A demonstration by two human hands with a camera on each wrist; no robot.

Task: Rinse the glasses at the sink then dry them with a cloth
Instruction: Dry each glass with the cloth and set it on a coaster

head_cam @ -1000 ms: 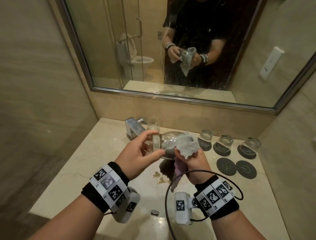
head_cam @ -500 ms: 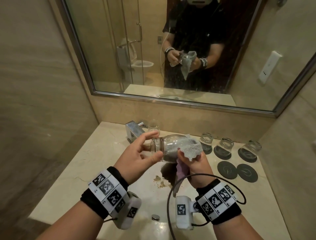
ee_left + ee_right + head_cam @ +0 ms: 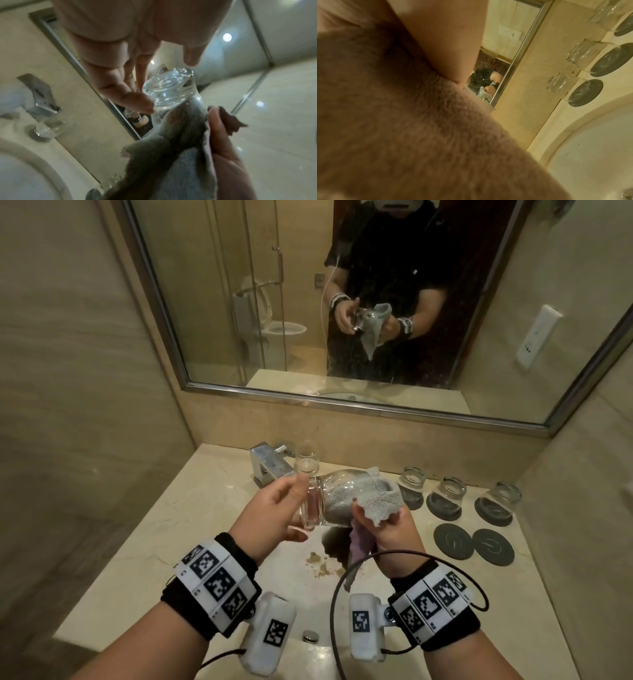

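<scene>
Glass [image 3: 322,498] on side, grey cloth [image 3: 371,501] stuffed inside (thick clear base).

The held glass [image 3: 327,501] is clear, smooth and thick-based, catching bright glints. The cloth [image 3: 376,503] stuffed into it is grey, fluffy and matt. The tap [image 3: 269,465] at far left is polished metal. The counter [image 3: 144,542] is glossy cream stone. The coasters [image 3: 454,541] at right are dark and matt.

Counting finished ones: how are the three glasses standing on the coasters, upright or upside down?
Upside down. Each of the three glasses sits mouth-down on a dark coaster, thick base on top.
</scene>
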